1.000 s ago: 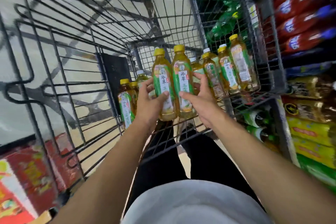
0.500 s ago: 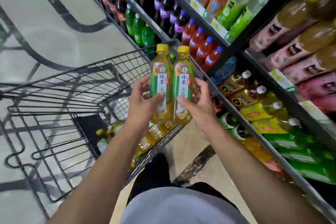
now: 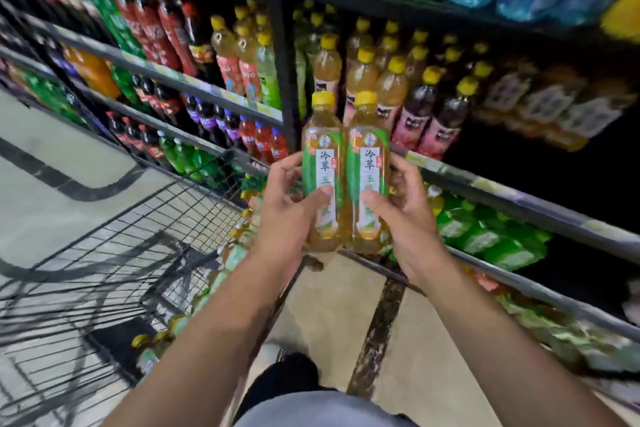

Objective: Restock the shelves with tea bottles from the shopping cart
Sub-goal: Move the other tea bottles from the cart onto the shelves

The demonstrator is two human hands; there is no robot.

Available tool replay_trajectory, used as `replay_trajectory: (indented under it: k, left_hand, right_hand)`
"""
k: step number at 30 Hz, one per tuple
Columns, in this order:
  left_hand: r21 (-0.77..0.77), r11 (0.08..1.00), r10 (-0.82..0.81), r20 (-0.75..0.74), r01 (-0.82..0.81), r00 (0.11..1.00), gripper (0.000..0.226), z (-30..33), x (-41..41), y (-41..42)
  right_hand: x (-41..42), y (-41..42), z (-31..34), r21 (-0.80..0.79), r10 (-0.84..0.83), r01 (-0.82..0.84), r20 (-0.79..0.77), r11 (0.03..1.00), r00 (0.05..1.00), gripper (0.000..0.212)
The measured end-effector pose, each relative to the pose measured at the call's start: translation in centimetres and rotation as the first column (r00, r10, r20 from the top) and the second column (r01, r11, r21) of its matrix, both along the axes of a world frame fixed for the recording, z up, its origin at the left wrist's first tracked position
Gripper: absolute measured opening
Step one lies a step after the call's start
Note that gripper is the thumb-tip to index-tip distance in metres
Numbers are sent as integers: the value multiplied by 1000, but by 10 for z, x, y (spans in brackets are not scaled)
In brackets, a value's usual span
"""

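Note:
Two upright tea bottles with yellow caps and green-white labels are held side by side in front of the shelves. My left hand [image 3: 289, 208] grips the left tea bottle [image 3: 322, 163], thumb across its label. My right hand [image 3: 401, 208] grips the right tea bottle [image 3: 367, 163] the same way. Both bottles are in the air, apart from the shelf rail [image 3: 485, 184]. Behind them stand rows of yellow-capped shelf bottles [image 3: 391, 80]. The wire shopping cart [image 3: 145, 229] is at lower left, with several more tea bottles [image 3: 239, 246] blurred inside it.
Dark and red soda bottles [image 3: 166, 28] fill the left shelf bay, green bottles [image 3: 498, 239] the lower right shelf. A dark gap [image 3: 540, 177] opens on the shelf right of the pink-labelled bottles. A black upright post [image 3: 277, 45] divides the bays. Pale floor lies below.
Both hands lifted the two bottles out of the cart and carried them up toward the shelves; the view swung from the cart's inside to the shelf front.

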State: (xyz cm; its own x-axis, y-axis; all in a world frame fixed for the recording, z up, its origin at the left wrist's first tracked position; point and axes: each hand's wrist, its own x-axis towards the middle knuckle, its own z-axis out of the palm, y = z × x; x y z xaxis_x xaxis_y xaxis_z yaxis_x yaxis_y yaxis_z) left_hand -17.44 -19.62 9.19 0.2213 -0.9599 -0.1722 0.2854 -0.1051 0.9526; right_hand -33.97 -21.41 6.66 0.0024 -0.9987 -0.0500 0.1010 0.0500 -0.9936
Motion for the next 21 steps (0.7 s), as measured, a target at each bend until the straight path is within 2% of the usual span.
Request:
replay_trajectory:
  k: [5,9,12,16,21]
  left_hand:
    - [-73,984,-156,70,161,985,50,30,-71,6]
    - [-118,955,-257,122,271,959,51,42,-128,16]
    - [-130,928,-338,105,350,935,50,47,-169,28]
    - [-141,887,-419,151,439,895,48,56,-226,43]
    - [-171,807,-548,140,565,825,47,74,-298,57]
  right_hand:
    - [-72,30,29,-83,-127,132,63,988,990,61]
    - [-126,59,40,-112,-209,219,97,969,973,54]
    - [-165,84,48,-103,-278,289,110,952,954,54]
    - [-216,120,59,-120,-389,396,78,910,918,53]
    - [-280,154,74,-148,-510,517,82,843,856,53]
